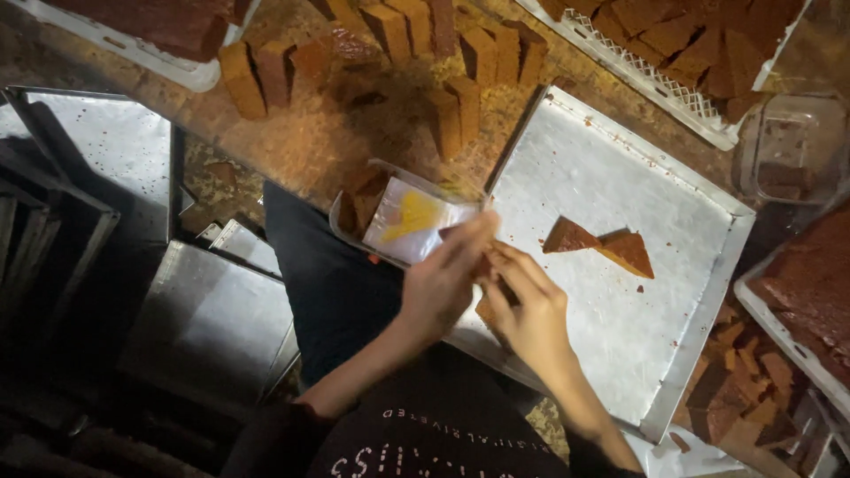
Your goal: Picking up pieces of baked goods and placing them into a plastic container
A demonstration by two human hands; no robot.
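left hand [443, 281]: centre of frame, fingers curled, tips pinching a small brown cake piece [481, 265] at the near-left edge of the metal tray [620, 327]; piece mostly hidden by both hands.
right hand [529, 312]: just right of the left hand, touching it; fingers bent, tips on the same cake piece, so both hands grasp it together.
clear plastic box [409, 221]: just up-left of the hands, lid open, yellow-marked label on the lid; a few brown pieces inside at its left end. Left fingertips sit at its right edge; contact w/ box can't be told.
metal tray: big, shallow, silver, centre-right, tilted diagonally; mostly bare, w/ crumbs.
two triangular cake slices [600, 244]: on the tray, right of the hands, touching each other, apart from the hands.
cut cake blocks [390, 53]: upright rows on the brown worktop, upper centre.
white crate [682, 53]: upper right, full of brown cake pieces.
cake offcuts [744, 381]: heap at lower right, beside the tray's right edge.
empty metal tins [204, 319]: stacked at left, dim.
dark clothing [443, 434]: the person's, bottom centre.
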